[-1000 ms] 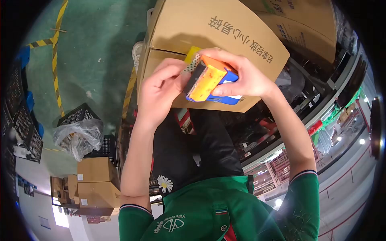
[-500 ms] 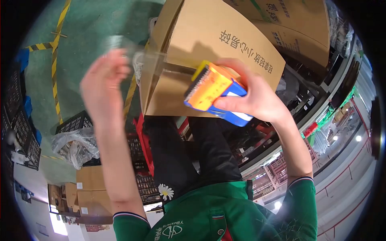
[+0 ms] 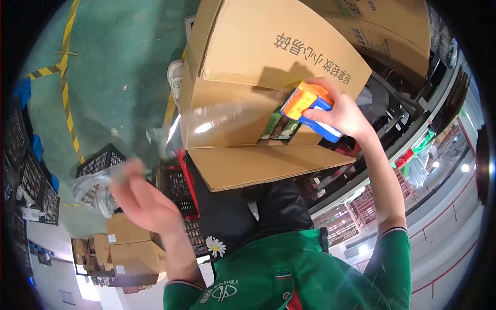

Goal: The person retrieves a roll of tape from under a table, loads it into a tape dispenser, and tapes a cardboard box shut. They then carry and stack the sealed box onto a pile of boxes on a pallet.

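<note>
My right hand (image 3: 343, 111) grips an orange and blue tape dispenser (image 3: 310, 106) above the opening of a large cardboard box (image 3: 248, 46). A shiny clear strip (image 3: 217, 120) stretches leftward from near the dispenser, past the box's left edge. My left hand (image 3: 142, 201) is blurred, low and left of the box, with its fingertips smeared; whether it holds anything is unclear. The near flap (image 3: 258, 164) hangs out toward my legs. Green printed packaging (image 3: 279, 126) shows inside the box, partly behind the dispenser.
Another large carton (image 3: 398, 44) stands at the upper right, beside metal racking. A black crate with clear plastic (image 3: 95, 188) and brown cartons (image 3: 134, 256) are at the left. A white shoe (image 3: 175, 77) shows past the box's left side.
My left hand has moved down toward me, after swinging left from the dispenser. My right hand and dispenser have shifted right. The near flap now lies outward, exposing the inside of the box.
</note>
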`<action>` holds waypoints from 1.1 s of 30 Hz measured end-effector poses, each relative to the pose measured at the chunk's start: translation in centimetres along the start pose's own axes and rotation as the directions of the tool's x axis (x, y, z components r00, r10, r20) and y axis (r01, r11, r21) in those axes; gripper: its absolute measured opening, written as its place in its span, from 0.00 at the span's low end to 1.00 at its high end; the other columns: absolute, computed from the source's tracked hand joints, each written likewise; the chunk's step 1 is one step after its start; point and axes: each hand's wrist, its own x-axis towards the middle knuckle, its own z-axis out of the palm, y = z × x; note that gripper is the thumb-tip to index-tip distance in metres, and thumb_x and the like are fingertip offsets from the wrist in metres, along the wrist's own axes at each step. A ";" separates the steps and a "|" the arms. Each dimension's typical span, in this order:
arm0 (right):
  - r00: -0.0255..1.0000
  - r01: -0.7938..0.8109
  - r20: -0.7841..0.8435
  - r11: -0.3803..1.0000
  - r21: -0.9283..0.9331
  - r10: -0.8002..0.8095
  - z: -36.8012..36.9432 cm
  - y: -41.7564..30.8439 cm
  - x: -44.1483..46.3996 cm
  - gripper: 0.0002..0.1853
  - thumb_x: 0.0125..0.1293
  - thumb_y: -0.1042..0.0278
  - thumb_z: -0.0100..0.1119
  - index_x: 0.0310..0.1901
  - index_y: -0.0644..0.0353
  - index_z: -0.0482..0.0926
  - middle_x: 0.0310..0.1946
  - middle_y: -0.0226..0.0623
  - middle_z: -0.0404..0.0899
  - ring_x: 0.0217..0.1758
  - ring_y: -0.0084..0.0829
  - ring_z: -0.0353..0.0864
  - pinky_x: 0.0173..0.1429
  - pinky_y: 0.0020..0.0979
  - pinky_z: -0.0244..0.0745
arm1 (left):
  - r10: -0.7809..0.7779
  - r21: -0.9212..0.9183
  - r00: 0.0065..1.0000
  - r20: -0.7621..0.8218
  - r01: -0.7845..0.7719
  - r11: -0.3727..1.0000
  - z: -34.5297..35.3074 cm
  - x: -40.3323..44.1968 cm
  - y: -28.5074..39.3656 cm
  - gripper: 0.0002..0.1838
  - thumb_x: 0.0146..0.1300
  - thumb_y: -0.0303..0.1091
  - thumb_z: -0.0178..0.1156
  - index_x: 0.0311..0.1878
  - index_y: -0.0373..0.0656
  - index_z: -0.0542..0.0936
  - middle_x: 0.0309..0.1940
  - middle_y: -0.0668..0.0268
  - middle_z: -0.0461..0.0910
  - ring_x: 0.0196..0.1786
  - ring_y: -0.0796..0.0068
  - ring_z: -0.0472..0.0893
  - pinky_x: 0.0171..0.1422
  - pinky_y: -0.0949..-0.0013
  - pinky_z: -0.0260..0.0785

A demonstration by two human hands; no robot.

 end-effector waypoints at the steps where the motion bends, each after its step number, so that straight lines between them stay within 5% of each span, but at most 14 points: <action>1: 0.997 0.068 -0.032 0.996 -0.053 -0.070 0.1 0.4 -0.1 0.36 0.49 0.51 0.70 0.57 0.60 0.69 0.40 0.46 0.80 0.45 0.34 0.80 0.53 0.31 0.72 | 0.324 0.016 0.936 0.140 -0.329 0.944 -0.3 -1.7 -1.3 0.13 0.66 0.33 0.49 0.45 0.31 0.67 0.42 0.57 0.72 0.46 0.66 0.71 0.60 0.62 0.62; 2: 1.000 0.025 -0.014 0.999 -0.026 -0.025 -0.1 0.3 -0.1 0.36 0.49 0.49 0.70 0.57 0.58 0.69 0.40 0.46 0.80 0.46 0.38 0.80 0.54 0.33 0.72 | 0.276 0.188 0.956 0.098 -0.291 0.938 0.9 -3.3 -1.0 0.12 0.64 0.34 0.51 0.45 0.35 0.67 0.40 0.57 0.67 0.45 0.65 0.69 0.53 0.60 0.64; 5: 0.995 -0.053 0.081 0.998 0.042 0.050 -0.9 0.0 -0.2 0.35 0.50 0.61 0.71 0.59 0.62 0.67 0.47 0.38 0.76 0.52 0.28 0.74 0.60 0.30 0.67 | 0.408 0.140 0.909 0.086 -0.417 0.898 6.0 -3.2 -2.6 0.13 0.67 0.33 0.47 0.47 0.30 0.69 0.42 0.55 0.71 0.44 0.67 0.72 0.52 0.64 0.65; 7: 0.999 0.004 0.049 0.992 0.124 -0.010 -1.0 1.1 -0.4 0.34 0.51 0.58 0.69 0.59 0.60 0.67 0.45 0.38 0.77 0.49 0.27 0.75 0.57 0.29 0.69 | 0.595 0.263 0.801 0.064 -0.588 0.764 10.3 0.3 -3.1 0.08 0.64 0.25 0.49 0.45 0.35 0.66 0.39 0.58 0.68 0.41 0.66 0.69 0.49 0.64 0.64; 9: 1.000 0.013 0.001 0.960 0.278 -0.013 -1.4 2.2 -1.1 0.35 0.50 0.50 0.69 0.57 0.58 0.69 0.40 0.37 0.79 0.43 0.28 0.79 0.52 0.30 0.73 | 0.381 0.036 0.908 -0.176 -0.381 0.924 14.4 2.6 -5.4 0.10 0.66 0.29 0.53 0.44 0.34 0.66 0.40 0.60 0.66 0.40 0.69 0.67 0.49 0.67 0.61; 10: 1.000 0.009 0.006 0.906 0.423 -0.013 -1.8 2.6 -1.5 0.35 0.50 0.53 0.70 0.57 0.61 0.69 0.44 0.35 0.77 0.46 0.26 0.76 0.56 0.29 0.70 | 0.311 0.046 0.934 -0.176 -0.308 0.950 15.1 3.9 -6.8 0.11 0.67 0.31 0.52 0.44 0.33 0.66 0.40 0.60 0.65 0.42 0.71 0.65 0.51 0.67 0.60; 14: 0.992 0.081 0.045 0.859 0.506 -0.120 -4.0 2.8 -5.0 0.35 0.48 0.60 0.72 0.56 0.66 0.69 0.51 0.36 0.73 0.55 0.26 0.71 0.64 0.29 0.62 | 0.171 0.007 0.950 -0.262 -0.175 0.985 16.0 5.0 -7.0 0.11 0.67 0.32 0.51 0.44 0.33 0.66 0.37 0.61 0.68 0.40 0.72 0.67 0.48 0.70 0.61; 16: 0.989 0.114 0.042 0.919 0.377 -0.140 -2.1 4.3 -5.2 0.34 0.49 0.60 0.72 0.56 0.65 0.70 0.51 0.36 0.74 0.55 0.27 0.72 0.63 0.29 0.63 | 0.145 -0.017 0.956 -0.254 -0.154 0.988 15.9 5.0 -6.1 0.10 0.66 0.31 0.52 0.42 0.34 0.66 0.34 0.62 0.70 0.37 0.73 0.69 0.44 0.71 0.63; 19: 0.991 0.124 0.029 0.968 0.216 -0.133 1.1 4.8 -3.5 0.35 0.48 0.59 0.72 0.56 0.66 0.70 0.47 0.40 0.77 0.52 0.27 0.75 0.60 0.28 0.67 | -0.006 -0.318 0.955 -0.295 -0.093 0.943 12.8 5.8 -4.3 0.07 0.65 0.29 0.52 0.37 0.36 0.66 0.30 0.63 0.71 0.32 0.74 0.70 0.39 0.71 0.64; 21: 0.998 0.055 -0.019 0.982 0.182 -0.052 1.7 3.1 -3.1 0.34 0.49 0.57 0.71 0.55 0.66 0.70 0.44 0.39 0.79 0.48 0.27 0.77 0.56 0.28 0.70 | 0.107 -0.386 0.966 -0.235 -0.193 0.902 9.6 6.3 -2.1 0.05 0.64 0.24 0.52 0.35 0.39 0.66 0.28 0.63 0.72 0.31 0.74 0.71 0.36 0.71 0.64; 24: 0.998 -0.034 0.056 0.925 0.377 0.013 1.2 2.8 -2.9 0.34 0.51 0.50 0.69 0.54 0.66 0.71 0.38 0.43 0.80 0.40 0.29 0.81 0.47 0.28 0.74 | 0.142 -0.295 0.985 -0.094 -0.164 0.941 8.1 5.8 0.2 0.04 0.63 0.23 0.53 0.35 0.39 0.68 0.29 0.63 0.75 0.32 0.75 0.73 0.37 0.74 0.64; 29: 0.997 -0.075 0.043 0.988 0.137 0.070 1.4 1.0 -1.2 0.39 0.50 0.37 0.63 0.52 0.67 0.71 0.36 0.49 0.80 0.38 0.35 0.82 0.43 0.30 0.75 | 0.150 0.041 0.984 0.093 -0.154 0.987 7.3 11.0 -8.5 0.05 0.61 0.27 0.57 0.33 0.40 0.70 0.29 0.65 0.76 0.32 0.79 0.73 0.38 0.75 0.64; 32: 0.997 -0.077 0.036 0.986 0.145 0.073 1.8 0.8 -0.6 0.39 0.50 0.38 0.63 0.51 0.68 0.71 0.35 0.50 0.80 0.38 0.37 0.83 0.43 0.30 0.75 | 0.033 0.438 0.934 0.357 -0.199 0.877 8.5 11.2 -17.6 0.07 0.62 0.32 0.56 0.34 0.38 0.73 0.25 0.68 0.73 0.31 0.79 0.71 0.41 0.74 0.65; 33: 0.998 -0.062 0.018 0.987 0.150 0.060 2.1 1.1 -0.4 0.39 0.50 0.39 0.63 0.51 0.69 0.71 0.35 0.51 0.80 0.38 0.38 0.83 0.44 0.31 0.75 | -0.214 0.323 0.880 0.424 0.074 0.943 9.8 10.8 -19.1 0.10 0.63 0.35 0.55 0.36 0.36 0.74 0.28 0.64 0.74 0.33 0.75 0.71 0.41 0.73 0.65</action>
